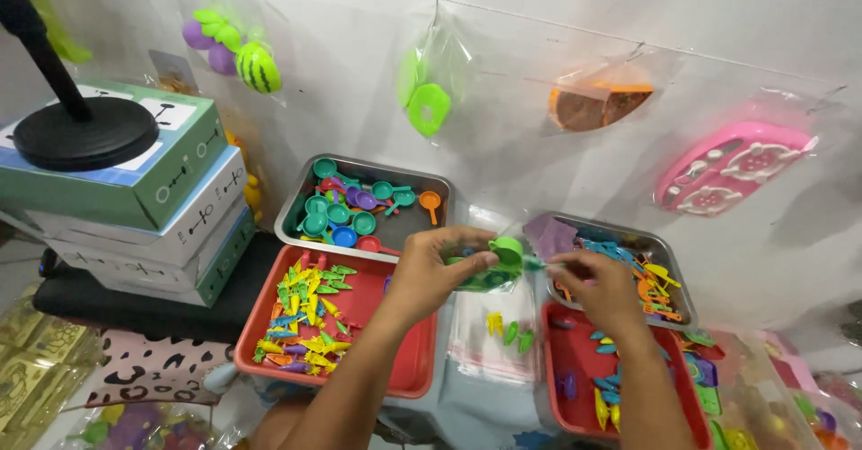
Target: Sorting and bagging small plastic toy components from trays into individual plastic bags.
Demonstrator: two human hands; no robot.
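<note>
My left hand (440, 266) is pinched shut on a small clear plastic bag (485, 277), held in the air above the stack of flat clear bags (485, 342) that lies between the two red trays. A green toy pan (508, 251) sits at the bag's mouth, just beside my left thumb. My right hand (597, 284) has its fingertips drawn together at the bag's right edge; whether they grip the film or a small piece I cannot tell. Judgement on handling: the bag is thin, limp film, very light and slippery, and it will fold or slide shut unless taken by the rim with a firm pinch on both sides. The pan is hard moulded plastic, light and not fragile; its handle is the natural hold. To the left, the near red tray (395, 374) carries small mixed-colour toy vegetables (301, 320). The far metal tray (296, 212) holds more toy pans. On the right, another red tray (561, 387) and a metal tray (669, 261) hold assorted small pieces.
</note>
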